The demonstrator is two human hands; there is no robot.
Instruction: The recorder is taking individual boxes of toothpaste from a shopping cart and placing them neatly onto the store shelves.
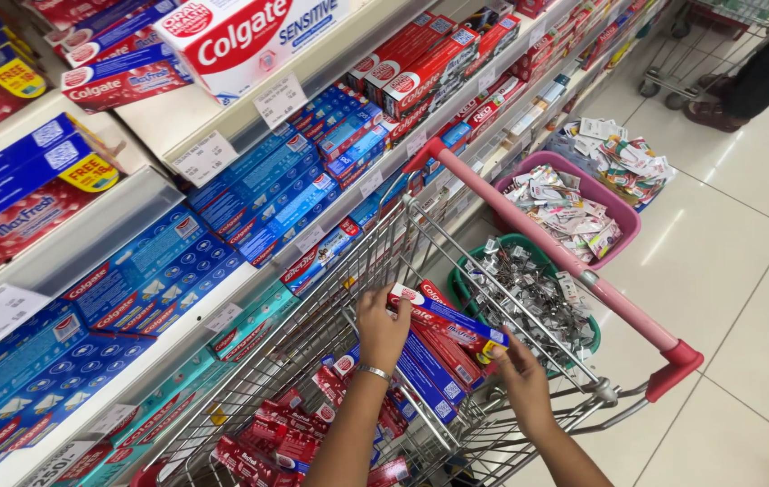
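L fingers [400, 309] are curled over the far end of a long red-and-blue toothpaste carton [446, 322], thumb underneath, clamped on it. R fingers [498, 347] pinch the near end, closed on the carton's corner. Left hand [382, 326] sits palm-down, wrist w/ a thin silver bangle [374, 371], forearm rising from bottom centre. Right hand [520, 372] comes in from the lower right, wrist bent inward. Carton is held flat above the wire shopping cart [384, 261], over stacked cartons inside; long axis runs roughly upper-left to lower-right, approx parallel to the cart's pink handle [565, 257]. Shelves [222, 117] of boxed toothpaste on the left; pink bin [623, 212] and green bin [461, 280] of small packets beyond the cart.
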